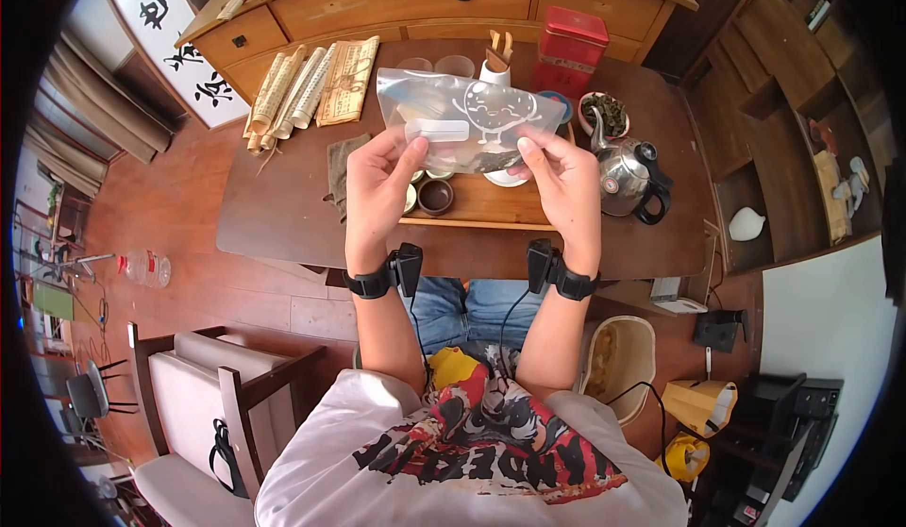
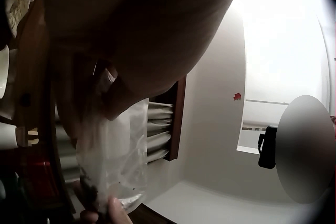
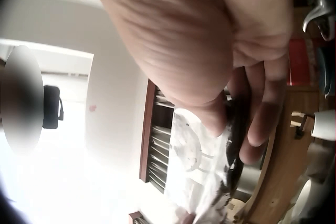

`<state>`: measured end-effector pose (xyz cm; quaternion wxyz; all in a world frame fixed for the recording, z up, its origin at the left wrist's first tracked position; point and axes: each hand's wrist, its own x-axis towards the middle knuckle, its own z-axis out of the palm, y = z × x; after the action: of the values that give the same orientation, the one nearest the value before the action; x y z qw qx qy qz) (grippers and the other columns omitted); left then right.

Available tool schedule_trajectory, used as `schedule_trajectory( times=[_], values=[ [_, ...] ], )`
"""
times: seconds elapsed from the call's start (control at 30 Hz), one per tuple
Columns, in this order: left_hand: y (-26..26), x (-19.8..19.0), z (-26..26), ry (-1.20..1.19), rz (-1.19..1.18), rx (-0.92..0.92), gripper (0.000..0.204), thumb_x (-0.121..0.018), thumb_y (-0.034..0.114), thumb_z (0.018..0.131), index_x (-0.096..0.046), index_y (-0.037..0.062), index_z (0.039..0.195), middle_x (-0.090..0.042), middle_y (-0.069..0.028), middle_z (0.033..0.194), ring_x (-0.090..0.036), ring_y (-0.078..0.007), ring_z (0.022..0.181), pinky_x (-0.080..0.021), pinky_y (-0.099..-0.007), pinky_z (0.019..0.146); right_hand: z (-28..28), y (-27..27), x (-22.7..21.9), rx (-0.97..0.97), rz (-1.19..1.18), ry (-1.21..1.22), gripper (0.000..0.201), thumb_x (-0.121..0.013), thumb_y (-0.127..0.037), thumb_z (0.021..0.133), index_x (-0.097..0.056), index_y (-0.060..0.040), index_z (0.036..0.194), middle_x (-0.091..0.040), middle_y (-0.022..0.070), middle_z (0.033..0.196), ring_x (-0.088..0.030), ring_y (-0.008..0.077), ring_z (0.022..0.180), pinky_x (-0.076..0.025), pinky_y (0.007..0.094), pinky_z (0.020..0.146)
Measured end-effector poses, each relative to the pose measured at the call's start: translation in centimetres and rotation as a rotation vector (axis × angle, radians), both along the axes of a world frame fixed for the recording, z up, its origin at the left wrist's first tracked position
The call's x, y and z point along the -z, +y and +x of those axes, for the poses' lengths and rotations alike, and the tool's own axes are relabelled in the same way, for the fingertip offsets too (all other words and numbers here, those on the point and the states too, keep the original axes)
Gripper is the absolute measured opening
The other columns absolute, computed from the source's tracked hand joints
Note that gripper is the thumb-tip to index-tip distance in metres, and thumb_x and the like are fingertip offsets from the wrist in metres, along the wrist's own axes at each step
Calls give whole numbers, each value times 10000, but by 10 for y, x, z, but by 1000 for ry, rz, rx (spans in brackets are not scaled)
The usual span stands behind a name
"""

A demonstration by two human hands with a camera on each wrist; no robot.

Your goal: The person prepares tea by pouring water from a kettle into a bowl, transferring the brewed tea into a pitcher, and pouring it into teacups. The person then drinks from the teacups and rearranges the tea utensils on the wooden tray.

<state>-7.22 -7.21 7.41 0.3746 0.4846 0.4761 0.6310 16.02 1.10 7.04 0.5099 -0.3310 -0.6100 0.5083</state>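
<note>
A clear plastic bag (image 1: 462, 112) with a white smiling cartoon print and a pale label is held up over the table, stretched between both hands. My left hand (image 1: 382, 178) pinches its left lower side, thumb on the near face. My right hand (image 1: 566, 173) grips the right lower side in the same way. Dark loose bits (image 1: 498, 161) lie along the bag's bottom near the right thumb. In the left wrist view the bag (image 2: 118, 145) hangs below the left hand (image 2: 131, 35). The right wrist view shows the right hand's (image 3: 210, 50) thumb pressed against the bag (image 3: 194, 150).
Behind the bag lies a wooden tea tray (image 1: 472, 210) with a dark cup (image 1: 435, 197). A steel kettle (image 1: 628, 173), a bowl of leaves (image 1: 605, 115) and a red tin (image 1: 572, 50) stand on the right. Paper scrolls (image 1: 307, 88) and a cloth (image 1: 337, 178) lie left.
</note>
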Motion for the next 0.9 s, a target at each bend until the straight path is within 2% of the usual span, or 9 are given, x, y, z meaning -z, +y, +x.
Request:
schedule_trajectory(
  times=[0.1, 0.27, 0.33, 0.4, 0.47, 0.57, 0.77, 0.83, 0.9],
  values=[
    [-1, 2, 4, 18, 9, -70, 275, -678, 101, 1137, -742, -98, 1316, -819, -94, 1150, -739, -113, 1043, -589, -274, 911, 3, -10, -11, 112, 73, -283, 247, -756, -188, 1092, -801, 54, 1074, -795, 115, 783, -771, 141, 696, -581, 284, 670],
    [-1, 2, 18, -67, 51, -71, 280, -655, 115, 1147, -731, -91, 1321, -829, -98, 1105, -763, -129, 991, -603, -291, 934, 5, -17, -23, 217, 53, -324, 298, -807, -251, 1054, -800, 45, 1018, -783, 131, 736, -764, 145, 652, -564, 303, 629],
    [-2, 1, 17, -80, 46, -58, 290, -683, 97, 1129, -724, -92, 1345, -820, -98, 1147, -751, -125, 1038, -598, -287, 945, 12, -18, -29, 197, 7, -493, 285, -825, -236, 1039, -797, 46, 1011, -782, 138, 731, -759, 143, 647, -561, 292, 629],
    [-4, -1, 20, -94, 38, -42, 311, -711, 79, 1110, -716, -93, 1369, -812, -97, 1188, -738, -122, 1084, -593, -284, 956, 14, -12, -14, 146, 86, -398, 217, -843, -179, 1020, -809, 35, 1013, -815, 117, 796, -764, 119, 715, -573, 276, 680],
    [-5, -4, 28, -115, 4, 25, 350, -771, 51, 1060, -713, -84, 1378, -812, -98, 1193, -742, -132, 1107, -605, -298, 976, 12, -15, -12, -61, 37, -102, 148, -847, -109, 1005, -825, 35, 1028, -841, 94, 891, -760, 98, 808, -586, 273, 755],
    [-5, -2, 33, -129, -9, 91, 364, -804, 19, 1018, -720, -78, 1359, -822, -107, 1193, -768, -149, 1074, -626, -316, 961, 12, -16, -9, -102, -18, -70, 141, -838, -74, 1008, -830, 47, 1081, -844, 80, 988, -756, 101, 873, -596, 281, 810],
    [-6, 1, 22, -178, -45, 112, 289, -759, -11, 1040, -737, -77, 1321, -831, -134, 1184, -784, -161, 1060, -625, -323, 971, 15, -11, -1, -62, -5, 89, 169, -819, -86, 1037, -826, 64, 1113, -840, 80, 987, -764, 125, 873, -598, 277, 806],
    [-10, 0, 20, -76, -83, 191, 356, -791, 53, 1036, -721, -79, 1359, -821, -153, 1217, -771, -179, 1117, -614, -348, 1011, 19, -12, 0, -83, -3, 37, 174, -818, -95, 1039, -829, 66, 1103, -840, 80, 965, -764, 126, 865, -598, 279, 802],
    [-12, 9, 12, -168, -67, 257, 430, -813, 112, 1030, -698, -84, 1395, -803, -161, 1270, -753, -186, 1166, -602, -361, 1040, 23, -14, -1, -105, -4, -14, 180, -816, -103, 1041, -833, 68, 1094, -840, 80, 943, -764, 127, 858, -598, 280, 798]
  ],
)
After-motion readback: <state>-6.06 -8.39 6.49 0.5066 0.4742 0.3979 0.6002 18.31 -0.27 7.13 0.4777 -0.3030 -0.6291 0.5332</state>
